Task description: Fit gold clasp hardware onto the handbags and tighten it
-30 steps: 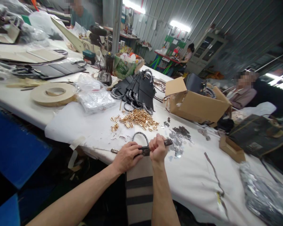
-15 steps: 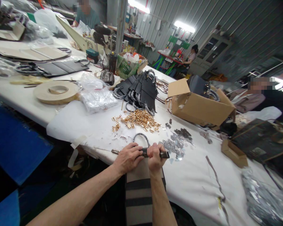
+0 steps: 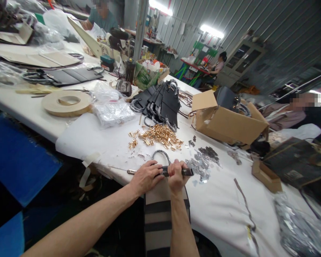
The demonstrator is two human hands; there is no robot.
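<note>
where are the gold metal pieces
In the head view, the gold metal pieces lie centrally on the white table, beyond the left hand and right hand, in front of the black pieces and left of the silver plates.

We see right hand [image 3: 176, 175] clenched round dark implement [image 3: 187, 172], left hand [image 3: 146, 176] laid close by at top of banded panel [image 3: 157, 218] overhanging white table [image 3: 214, 203]; beyond hands, looped handle [image 3: 164, 153] and heaped gold fittings [image 3: 161, 135]; rightward, scattered grey metal plates [image 3: 199, 165].

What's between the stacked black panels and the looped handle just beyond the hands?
A heap of small gold-coloured metal pieces, seen in the head view, lies between the black panels and the looped handle.
</note>
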